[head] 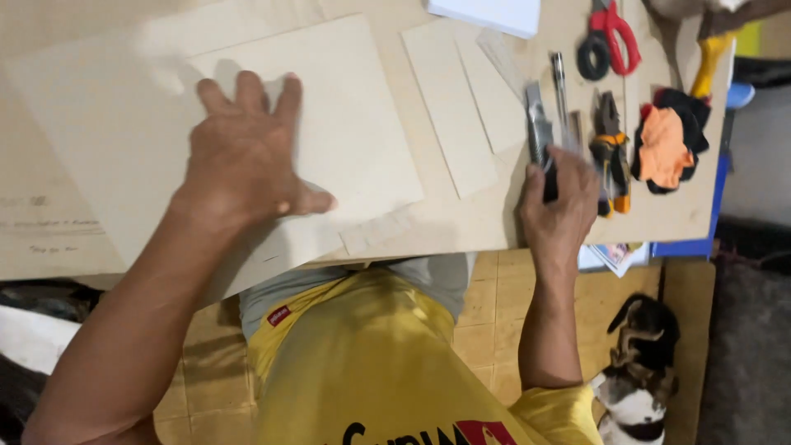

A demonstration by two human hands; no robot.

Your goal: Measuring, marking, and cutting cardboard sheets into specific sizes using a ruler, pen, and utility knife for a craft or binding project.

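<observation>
Right now my left hand (247, 156) lies flat, fingers spread wide and gripping nothing, palm pressing down on a thin square sheet of pale plywood (354, 140). The sheet runs out past my fingertips and beyond my thumb, lying on a larger pale board (91, 124) of the same smooth, matte wood. My right hand (560, 206) is closed around the dark handle of a utility knife (540, 136); its grey metal body points away from my knuckles.

To do this well, I judge I should keep the left palm's weight even so the sheet cannot slide, and keep those splayed fingers well clear of any line the blade takes.

Between my two hands lie narrow offcut strips (449, 107), flat and straight-edged. Just beyond my right fingers sits a slim metal pen-like tool (562, 86), then orange-handled pliers (611, 148), an orange-and-black glove (667, 140) bunched soft, and red-handled scissors (610, 37) farther off. Below my right wrist, a dog (638, 371) rests on the floor.
</observation>
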